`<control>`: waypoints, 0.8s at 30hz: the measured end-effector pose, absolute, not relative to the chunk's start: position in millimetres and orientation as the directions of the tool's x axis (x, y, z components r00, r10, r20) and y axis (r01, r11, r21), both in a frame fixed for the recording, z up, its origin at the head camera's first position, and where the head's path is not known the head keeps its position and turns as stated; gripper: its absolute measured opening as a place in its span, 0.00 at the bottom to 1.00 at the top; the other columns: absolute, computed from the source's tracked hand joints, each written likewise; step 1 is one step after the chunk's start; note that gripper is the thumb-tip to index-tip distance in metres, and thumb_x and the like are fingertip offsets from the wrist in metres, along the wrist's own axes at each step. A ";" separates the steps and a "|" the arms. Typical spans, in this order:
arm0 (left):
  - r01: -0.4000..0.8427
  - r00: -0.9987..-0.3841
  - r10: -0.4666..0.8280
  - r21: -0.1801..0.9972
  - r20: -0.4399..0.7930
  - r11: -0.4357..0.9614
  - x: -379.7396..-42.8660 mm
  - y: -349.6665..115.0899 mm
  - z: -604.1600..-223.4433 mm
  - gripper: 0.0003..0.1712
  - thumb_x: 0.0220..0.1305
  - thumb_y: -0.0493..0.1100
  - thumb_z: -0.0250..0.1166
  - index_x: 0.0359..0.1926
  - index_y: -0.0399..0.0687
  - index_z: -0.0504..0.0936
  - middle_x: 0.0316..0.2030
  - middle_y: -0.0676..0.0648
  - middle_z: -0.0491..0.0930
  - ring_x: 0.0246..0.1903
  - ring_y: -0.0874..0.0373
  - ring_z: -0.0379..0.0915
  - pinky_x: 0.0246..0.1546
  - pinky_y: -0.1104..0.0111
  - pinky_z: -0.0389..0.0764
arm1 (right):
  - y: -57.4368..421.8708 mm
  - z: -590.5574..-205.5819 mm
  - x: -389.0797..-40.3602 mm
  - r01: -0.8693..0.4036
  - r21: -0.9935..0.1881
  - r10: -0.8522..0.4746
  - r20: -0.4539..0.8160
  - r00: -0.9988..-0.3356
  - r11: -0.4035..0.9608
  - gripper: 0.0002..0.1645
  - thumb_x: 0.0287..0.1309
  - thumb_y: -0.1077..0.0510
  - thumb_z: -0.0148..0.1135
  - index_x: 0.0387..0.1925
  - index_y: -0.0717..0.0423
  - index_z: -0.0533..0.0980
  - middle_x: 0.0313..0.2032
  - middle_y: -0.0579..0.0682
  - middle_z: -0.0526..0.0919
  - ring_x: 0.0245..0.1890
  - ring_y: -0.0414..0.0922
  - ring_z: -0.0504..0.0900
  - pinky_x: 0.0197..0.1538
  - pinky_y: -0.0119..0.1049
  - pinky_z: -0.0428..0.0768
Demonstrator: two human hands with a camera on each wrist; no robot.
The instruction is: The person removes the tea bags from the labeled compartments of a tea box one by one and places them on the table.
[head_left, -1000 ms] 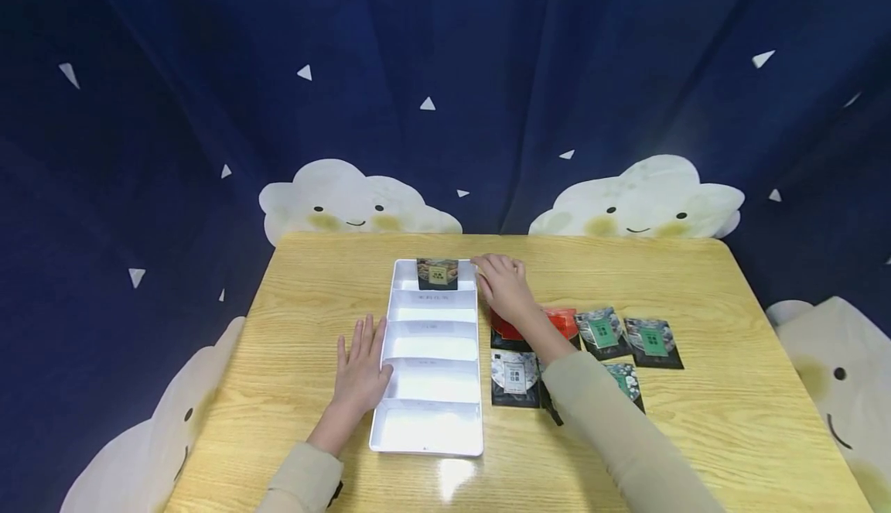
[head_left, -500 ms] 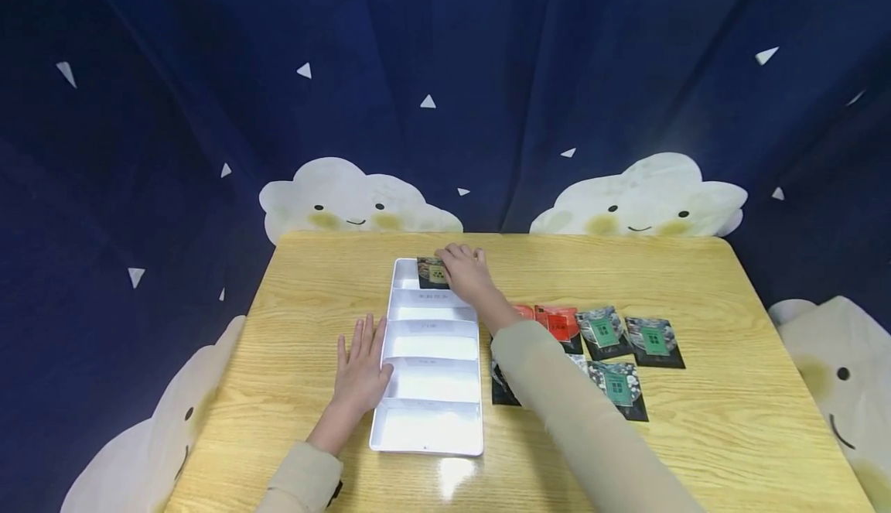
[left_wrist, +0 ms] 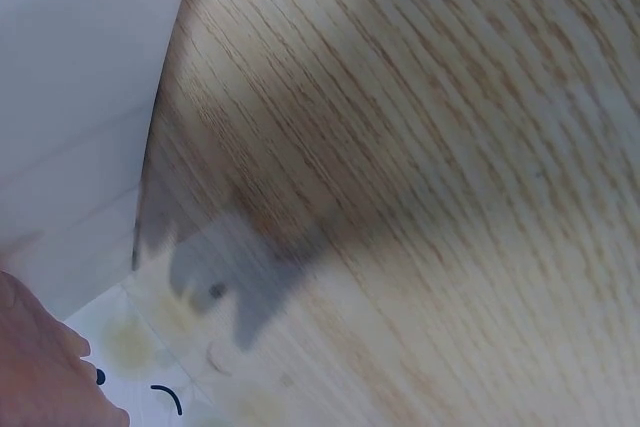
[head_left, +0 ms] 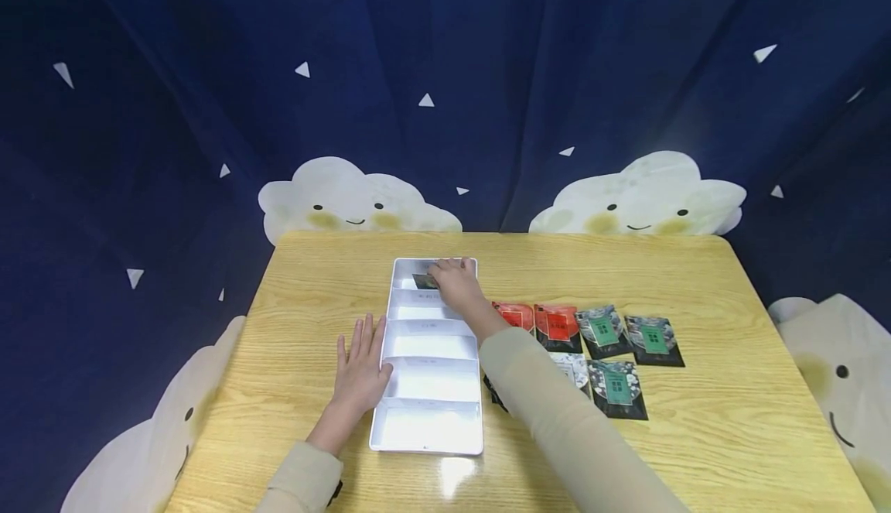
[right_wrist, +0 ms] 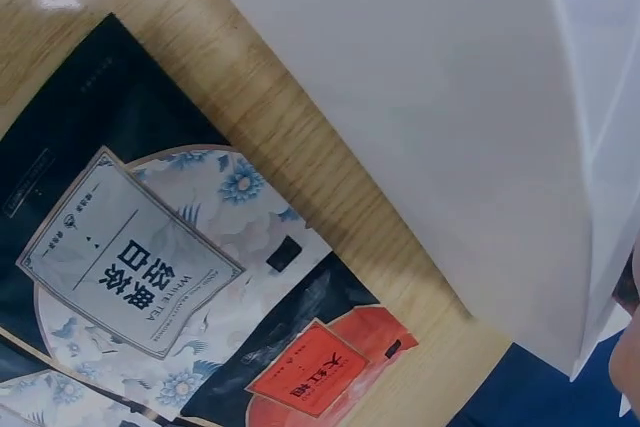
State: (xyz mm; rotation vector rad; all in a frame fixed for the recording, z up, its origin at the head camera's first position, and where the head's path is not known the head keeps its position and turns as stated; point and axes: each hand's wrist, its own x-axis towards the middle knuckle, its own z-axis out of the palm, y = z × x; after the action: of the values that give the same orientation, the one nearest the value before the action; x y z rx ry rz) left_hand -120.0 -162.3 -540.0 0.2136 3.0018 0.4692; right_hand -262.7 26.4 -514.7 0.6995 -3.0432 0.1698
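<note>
A white tray (head_left: 438, 428) with several compartments stands on the table. In its farthest compartment lies a dark tea sachet (head_left: 424, 282), partly covered by my right hand (head_left: 455, 285). That hand's bent fingers are at the sachet; whether they pinch it or press it down is hidden. Only a bit of the right hand (right_wrist: 625, 367) shows in the right wrist view, beyond the tray wall. My left hand (head_left: 360, 370) lies with straight, spread fingers along the tray's left side, thumb at the rim. Its edge (left_wrist: 45, 367) appears low in the left wrist view.
Right of the tray lie red tea sachets (head_left: 557, 327), green-labelled sachets (head_left: 654, 340) and a white tea sachet (right_wrist: 130, 257), some partly under the right forearm (head_left: 557, 412). A dark blue curtain (head_left: 487, 72) hangs behind the wooden table (head_left: 731, 420).
My right hand has moved left from beside the tray's far right corner into the far compartment. The sachet that leaned upright there now lies lower and flatter. The left hand keeps its place.
</note>
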 end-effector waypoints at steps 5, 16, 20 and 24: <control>0.118 -0.986 0.150 0.314 -0.078 0.942 -120.3 -161.8 -540.3 0.42 0.61 0.47 0.49 0.72 0.48 0.39 0.71 0.40 0.35 0.69 0.46 0.26 0.65 0.45 0.32 | 31.1 -515.5 -261.0 -0.456 -0.128 -0.446 0.100 -0.889 0.881 0.17 0.58 0.62 0.55 0.49 0.48 0.75 0.51 0.47 0.78 0.53 0.46 0.73 0.57 0.48 0.62; 0.128 -0.986 0.155 0.312 -0.064 0.941 -121.1 -161.7 -540.9 0.42 0.61 0.47 0.49 0.72 0.47 0.40 0.71 0.39 0.37 0.69 0.43 0.30 0.64 0.44 0.33 | 57.5 -494.3 -258.6 -0.446 -0.263 -0.367 0.299 -0.881 0.855 0.17 0.56 0.64 0.52 0.48 0.52 0.74 0.47 0.47 0.79 0.47 0.45 0.73 0.54 0.46 0.60; 0.137 -0.985 0.163 0.318 -0.057 0.938 -120.7 -162.2 -541.3 0.42 0.61 0.47 0.49 0.72 0.47 0.39 0.70 0.38 0.37 0.69 0.43 0.29 0.64 0.43 0.33 | 74.0 -484.9 -256.1 -0.461 -0.312 -0.328 0.394 -0.859 0.831 0.14 0.56 0.65 0.50 0.45 0.54 0.74 0.45 0.50 0.79 0.46 0.48 0.74 0.53 0.48 0.59; 0.135 -0.985 0.163 0.316 -0.062 0.939 -120.7 -162.6 -541.5 0.43 0.61 0.47 0.50 0.72 0.47 0.39 0.70 0.38 0.37 0.69 0.44 0.27 0.64 0.43 0.32 | 96.7 -481.7 -250.5 -0.487 -0.317 -0.307 0.477 -0.823 0.814 0.12 0.58 0.66 0.46 0.41 0.55 0.73 0.42 0.51 0.79 0.43 0.49 0.73 0.52 0.51 0.59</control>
State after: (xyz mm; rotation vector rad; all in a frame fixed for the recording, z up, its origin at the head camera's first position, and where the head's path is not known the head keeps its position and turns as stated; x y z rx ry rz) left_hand -120.7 -162.6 -541.5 0.2315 3.0070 0.4803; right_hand -250.5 96.7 -481.7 0.5946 -2.5894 0.6077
